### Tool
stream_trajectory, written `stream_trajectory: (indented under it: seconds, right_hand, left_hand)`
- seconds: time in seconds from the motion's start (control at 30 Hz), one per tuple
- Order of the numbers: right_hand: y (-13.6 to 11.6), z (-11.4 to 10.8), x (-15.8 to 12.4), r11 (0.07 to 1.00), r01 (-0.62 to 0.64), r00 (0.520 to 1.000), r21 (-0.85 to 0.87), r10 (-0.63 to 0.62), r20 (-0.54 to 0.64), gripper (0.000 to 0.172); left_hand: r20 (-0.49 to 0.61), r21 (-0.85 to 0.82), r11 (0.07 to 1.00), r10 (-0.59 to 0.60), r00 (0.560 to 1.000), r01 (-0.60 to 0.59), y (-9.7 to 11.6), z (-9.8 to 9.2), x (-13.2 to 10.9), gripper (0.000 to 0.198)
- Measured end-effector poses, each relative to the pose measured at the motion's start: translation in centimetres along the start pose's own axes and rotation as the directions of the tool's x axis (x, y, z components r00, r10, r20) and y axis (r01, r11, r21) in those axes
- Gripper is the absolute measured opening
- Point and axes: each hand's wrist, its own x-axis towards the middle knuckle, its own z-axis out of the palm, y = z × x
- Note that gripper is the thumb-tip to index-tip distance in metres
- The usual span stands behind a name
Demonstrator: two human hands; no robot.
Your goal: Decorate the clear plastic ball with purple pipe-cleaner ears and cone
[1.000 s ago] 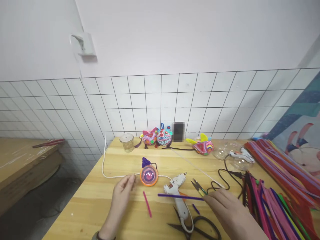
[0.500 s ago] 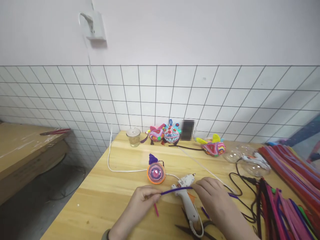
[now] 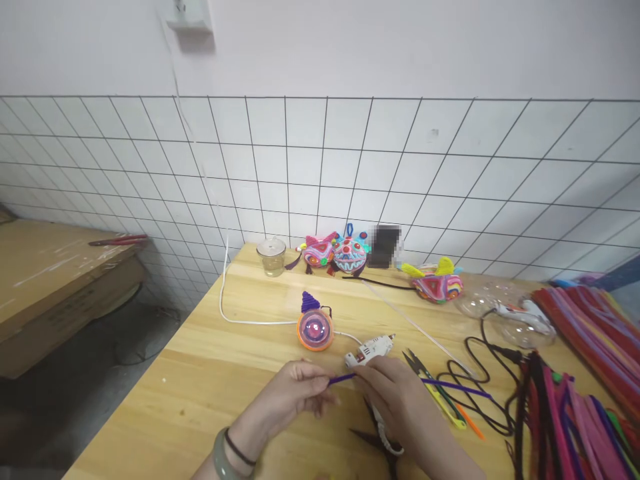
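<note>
A thin purple pipe cleaner (image 3: 342,379) stretches between my hands above the wooden table. My left hand (image 3: 300,390) pinches its left end between thumb and fingers. My right hand (image 3: 400,393) is closed round it further right, and its tail sticks out past the far side of that hand. Beneath my right hand lies a white glue gun (image 3: 371,349), its handle mostly covered. Behind my hands sits a round orange and purple piece (image 3: 315,329) with a purple cone (image 3: 310,302) at its top.
Colourful fish-like figures (image 3: 350,253) and a glass cup (image 3: 273,257) stand along the wall. Yellow-handled snips (image 3: 435,390), dark scissors (image 3: 375,443), black cables (image 3: 475,353), clear plastic spheres (image 3: 525,332) and bundled pipe cleaners (image 3: 575,420) lie around the right side.
The view has tilted down a little. My right hand has moved closer to my left, leaving a shorter purple stretch between them. The yellow-handled snips now show.
</note>
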Motion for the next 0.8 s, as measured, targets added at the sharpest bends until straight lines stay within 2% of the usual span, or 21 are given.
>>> stream_trajectory:
  seconds: [0.1, 0.23, 0.5, 0.8]
  right_hand:
    - [0.0, 0.0, -0.1, 1.0, -0.006, 1.0, 0.004, 0.006, 0.014, 0.028]
    - [-0.1, 0.1, -0.1, 0.999, -0.018, 1.0, 0.029, 0.018, 0.005, 0.027]
    - [-0.5, 0.3, -0.2, 0.997, -0.076, 0.997, 0.018, 0.077, -0.015, 0.022]
    - [-1.2, 0.4, -0.1, 0.991, -0.132, 0.989, 0.033, 0.134, -0.06, 0.032]
  left_hand:
    - [0.065, -0.051, 0.997, -0.062, 0.996, 0.066, -0.1, 0.1, -0.2, 0.028]
    - [0.129, -0.075, 0.992, -0.088, 0.988, 0.098, -0.3, 0.2, -0.3, 0.025]
    - [0.13, -0.076, 0.994, -0.066, 0.989, 0.077, -0.3, 0.8, -0.5, 0.017]
    - [0.098, 0.039, 0.999, -0.028, 0.995, 0.024, -0.5, 0.7, -0.1, 0.018]
